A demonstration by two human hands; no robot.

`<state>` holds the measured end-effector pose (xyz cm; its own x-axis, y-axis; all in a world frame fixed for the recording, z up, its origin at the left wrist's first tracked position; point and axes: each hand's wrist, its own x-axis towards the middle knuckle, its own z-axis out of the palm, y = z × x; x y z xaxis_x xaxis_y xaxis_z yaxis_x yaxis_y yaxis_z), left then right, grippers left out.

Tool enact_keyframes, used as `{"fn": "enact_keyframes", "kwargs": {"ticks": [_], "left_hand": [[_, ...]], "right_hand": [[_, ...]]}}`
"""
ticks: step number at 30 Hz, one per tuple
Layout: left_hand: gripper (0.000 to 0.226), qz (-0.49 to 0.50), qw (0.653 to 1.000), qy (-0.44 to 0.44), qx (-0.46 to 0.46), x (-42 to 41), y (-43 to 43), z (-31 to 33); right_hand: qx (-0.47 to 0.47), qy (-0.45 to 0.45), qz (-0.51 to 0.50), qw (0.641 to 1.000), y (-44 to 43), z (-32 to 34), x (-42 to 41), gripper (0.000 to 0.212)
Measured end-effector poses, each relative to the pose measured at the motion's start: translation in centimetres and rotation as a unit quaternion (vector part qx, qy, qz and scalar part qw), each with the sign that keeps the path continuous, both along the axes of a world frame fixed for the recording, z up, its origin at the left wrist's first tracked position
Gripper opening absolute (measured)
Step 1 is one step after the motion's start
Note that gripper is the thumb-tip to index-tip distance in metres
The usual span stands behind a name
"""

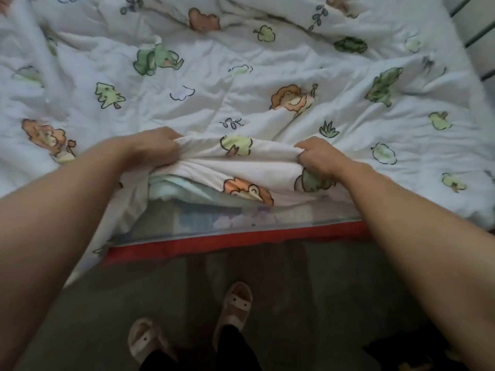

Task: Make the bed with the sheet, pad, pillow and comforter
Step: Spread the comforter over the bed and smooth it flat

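So that's one white quilted comforter printed with cartoon trees and lions (241, 76), filling the upper half of the frame. Two bare hands mid-frame: left hand (158, 148) and right hand (318, 156). Two cream strap sandals at bottom centre, left sandal (144, 338) and right sandal (237, 303). One red bed-edge strip (214, 245) across the middle. Pale blue layers (182, 188) peek out under the comforter, can't tell how many. One dark lump (396, 352) lower right.
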<state>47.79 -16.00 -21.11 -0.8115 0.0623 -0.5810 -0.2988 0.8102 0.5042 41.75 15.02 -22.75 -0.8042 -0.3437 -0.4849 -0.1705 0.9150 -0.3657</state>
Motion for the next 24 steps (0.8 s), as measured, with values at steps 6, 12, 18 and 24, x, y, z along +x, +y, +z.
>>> {"fn": "enact_keyframes", "kwargs": {"ticks": [6, 12, 18, 24], "left_hand": [[0.094, -0.067, 0.933, -0.351, 0.045, 1.2, 2.0, -1.6], [0.068, 0.029, 0.985, -0.132, 0.111, 1.3, 3.2, -4.0], [0.012, -0.029, 0.985, 0.171, 0.01, 0.5, 8.8, -3.5], [0.017, -0.233, 0.938, 0.241, 0.089, -0.1, 20.4, -2.1]], "right_hand": [[0.078, -0.256, 0.018, 0.963, 2.4, 0.1, 0.1, 0.047], [-0.018, -0.167, -0.046, 0.985, 4.1, -0.9, 0.9, 0.059], [0.051, 0.077, -0.094, 0.991, 8.0, -1.7, 0.3, 0.036], [0.213, 0.187, -0.2, 0.938, 15.4, -2.0, 2.2, 0.026]]}}
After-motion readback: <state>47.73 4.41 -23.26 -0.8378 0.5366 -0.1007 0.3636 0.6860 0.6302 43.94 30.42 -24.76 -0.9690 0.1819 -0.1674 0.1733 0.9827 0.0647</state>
